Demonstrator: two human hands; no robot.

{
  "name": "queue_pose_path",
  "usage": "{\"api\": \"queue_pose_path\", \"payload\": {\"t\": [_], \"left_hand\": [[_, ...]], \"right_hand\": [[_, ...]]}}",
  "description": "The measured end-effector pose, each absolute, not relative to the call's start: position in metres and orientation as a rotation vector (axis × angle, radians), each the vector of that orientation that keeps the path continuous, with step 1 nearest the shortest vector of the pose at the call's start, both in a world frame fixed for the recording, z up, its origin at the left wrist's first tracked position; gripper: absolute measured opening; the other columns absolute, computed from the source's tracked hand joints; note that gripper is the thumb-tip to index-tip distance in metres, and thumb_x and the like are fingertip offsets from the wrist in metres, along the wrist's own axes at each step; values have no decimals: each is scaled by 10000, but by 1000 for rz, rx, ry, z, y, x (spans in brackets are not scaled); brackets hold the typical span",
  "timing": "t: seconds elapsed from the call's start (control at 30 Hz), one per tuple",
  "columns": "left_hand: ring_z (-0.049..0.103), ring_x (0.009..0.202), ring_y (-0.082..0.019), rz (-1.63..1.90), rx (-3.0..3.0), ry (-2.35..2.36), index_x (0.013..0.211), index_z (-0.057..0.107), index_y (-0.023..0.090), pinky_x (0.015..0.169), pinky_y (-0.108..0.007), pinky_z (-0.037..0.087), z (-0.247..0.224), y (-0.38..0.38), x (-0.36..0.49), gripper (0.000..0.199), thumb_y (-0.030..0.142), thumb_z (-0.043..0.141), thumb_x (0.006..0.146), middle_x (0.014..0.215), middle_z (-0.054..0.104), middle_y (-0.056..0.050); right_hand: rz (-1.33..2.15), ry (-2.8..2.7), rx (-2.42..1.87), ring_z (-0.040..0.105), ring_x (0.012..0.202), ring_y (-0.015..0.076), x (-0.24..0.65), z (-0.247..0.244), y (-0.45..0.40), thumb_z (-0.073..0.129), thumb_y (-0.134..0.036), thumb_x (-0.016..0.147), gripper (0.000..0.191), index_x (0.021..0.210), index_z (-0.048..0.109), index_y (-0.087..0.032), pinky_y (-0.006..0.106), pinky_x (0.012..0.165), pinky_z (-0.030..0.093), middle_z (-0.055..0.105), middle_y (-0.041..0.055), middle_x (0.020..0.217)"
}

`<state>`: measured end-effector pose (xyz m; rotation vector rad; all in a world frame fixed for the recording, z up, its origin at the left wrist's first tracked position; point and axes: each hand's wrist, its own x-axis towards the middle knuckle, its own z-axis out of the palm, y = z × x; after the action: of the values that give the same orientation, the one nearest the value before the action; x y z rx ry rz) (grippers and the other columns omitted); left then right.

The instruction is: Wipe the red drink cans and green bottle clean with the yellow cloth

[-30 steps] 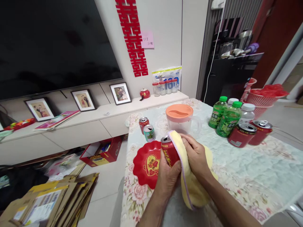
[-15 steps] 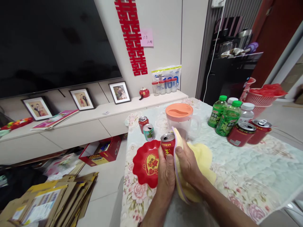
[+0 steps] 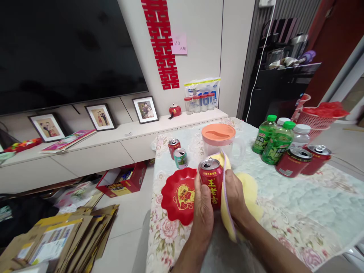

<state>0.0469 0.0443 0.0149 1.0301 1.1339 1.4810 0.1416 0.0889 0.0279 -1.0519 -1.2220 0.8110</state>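
An opened red can [image 3: 212, 182] with yellow characters stands upright in my left hand [image 3: 203, 204], whose fingers wrap its left side. My right hand [image 3: 234, 193] presses a yellow cloth [image 3: 226, 216] with a purple edge against the can's right side. Part of the cloth drapes onto the table behind my right wrist. Left of my hands lies a red scalloped plate [image 3: 170, 189]. Beyond it stand a small red can [image 3: 173, 148] and a green can [image 3: 181, 159], both opened. A clear pitcher [image 3: 218, 142] with an orange lid is just behind the held can.
On the flowered tablecloth [image 3: 167, 246], green-capped bottles [image 3: 277, 144] and two larger red cans [image 3: 292, 162] stand at the right, near pink baskets [image 3: 318, 117]. A low cabinet [image 3: 93, 155] with photo frames runs behind. Flattened cardboard [image 3: 71, 239] and a red box [image 3: 123, 180] lie on the floor.
The held can has turned and moved slightly right and nearer, showing more of its front. The cloth and my right hand have shifted right along its side. The whole view has shifted slightly.
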Motion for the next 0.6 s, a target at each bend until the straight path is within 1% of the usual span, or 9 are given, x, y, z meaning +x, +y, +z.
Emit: {"api": "queue_pose_path", "payload": {"t": [0.03,0.1,0.17,0.3,0.37,0.47,0.5,0.53,0.6], "left_hand": [[343,1584,-280,1492,1037,1140,1634,332,282,1283,-398,360,15,44,46,739,682,404,1017,1695,402,-78],[382,1566,-279,1520,1049,1157,1630,335,277,1279,-404,364,16,44,45,729,673,402,1022,1692,406,-90],[416,1546,-291,1534,1049,1191,1619,351,270,1265,-418,384,15,45,46,754,700,415,1004,1682,422,-104],[418,1543,-286,1482,1033,1252,1613,324,271,1245,-413,405,16,48,47,766,705,439,993,1688,408,-112],[380,1561,-280,1475,1055,1273,1605,326,269,1262,-420,371,16,47,47,733,680,431,1006,1693,391,-114],[324,1576,-294,1494,1108,1338,1554,411,258,1285,-449,309,18,47,50,662,650,414,1021,1671,392,-120],[343,1558,-306,1513,1091,1376,1532,439,250,1277,-464,316,20,48,52,644,641,415,1021,1643,415,-130],[398,1516,-320,1544,1042,1417,1508,460,239,1249,-479,354,24,49,53,628,632,423,1019,1598,453,-144],[546,1361,-332,1663,867,1452,1465,479,221,1131,-494,477,35,48,54,600,606,455,1005,1478,536,-163]], "right_hand": [[812,-1249,-1020,723,914,296,140,26,87,371,-748,979,668,1001,722,-180,410,829,563,790,117,958],[814,-1295,-958,693,1092,319,138,22,85,465,-755,935,662,1160,711,-183,441,998,511,773,125,1128],[847,-1321,-905,668,1154,322,139,21,86,589,-707,893,622,1225,687,-190,452,1077,461,757,117,1172],[1029,-1324,-790,692,1132,298,145,22,95,730,-585,849,615,1315,625,-199,425,1029,512,758,98,1206],[1138,-1296,-730,703,1139,295,148,23,99,757,-567,836,628,1328,619,-201,415,1011,536,754,100,1248],[1292,-1229,-650,720,1136,306,151,21,102,754,-574,839,686,1392,587,-203,440,1004,558,754,111,1270],[1336,-1205,-629,726,1131,311,151,19,102,743,-577,848,697,1413,574,-205,450,995,566,753,117,1274],[1373,-1179,-612,731,1123,316,151,16,102,726,-578,862,689,1422,571,-206,459,984,574,754,123,1271],[1426,-1129,-591,739,1109,324,150,11,103,686,-575,895,647,1413,585,-201,470,962,587,761,134,1249]]}}
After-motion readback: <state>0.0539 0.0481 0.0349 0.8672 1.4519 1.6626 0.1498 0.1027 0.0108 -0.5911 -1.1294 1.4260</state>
